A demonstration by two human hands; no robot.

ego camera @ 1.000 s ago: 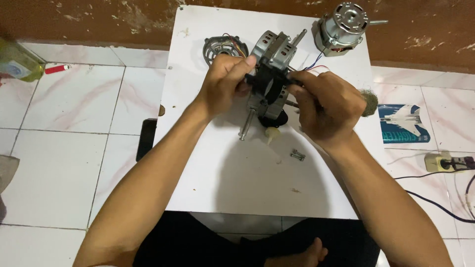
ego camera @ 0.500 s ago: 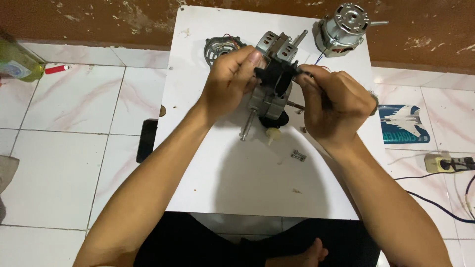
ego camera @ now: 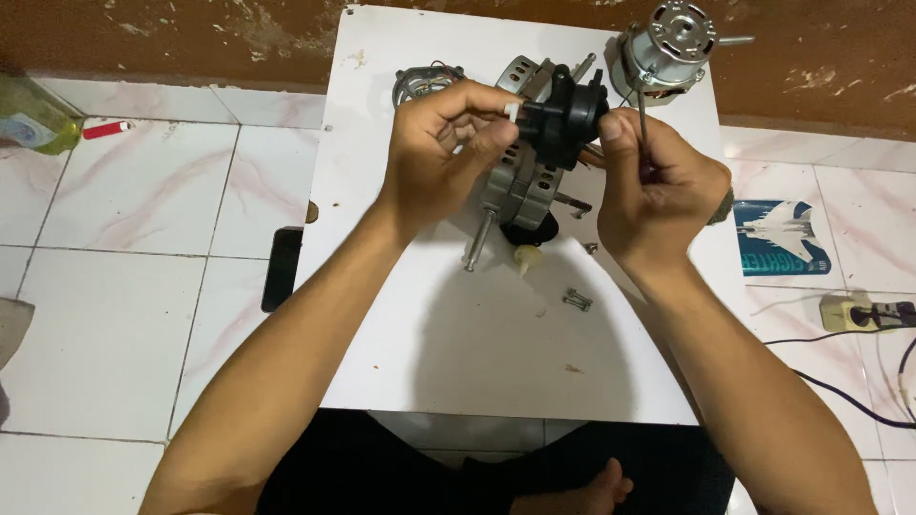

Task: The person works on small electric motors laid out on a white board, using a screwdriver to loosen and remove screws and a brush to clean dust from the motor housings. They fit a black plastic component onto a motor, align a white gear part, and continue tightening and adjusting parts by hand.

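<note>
Motor (ego camera: 520, 186): raised off the white board (ego camera: 429, 362), shaft pointing down toward the person, so its black end is in reach.
Black housing (ego camera: 565, 113): on the motor's top end, pinched from both sides.
Left hand (ego camera: 441, 153): closed on the housing, steadying it.
Right hand (ego camera: 658, 186): thumb on the housing, fingers clenched around a thin tool shaft.
Screws (ego camera: 576, 300): loose on the board, near the motor.
Second motor (ego camera: 668, 43): set aside at the far corner.

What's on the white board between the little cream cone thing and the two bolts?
Nothing. In the head view, the white board is bare between the cream cone piece and the pair of bolts; only shadow falls there.
</note>
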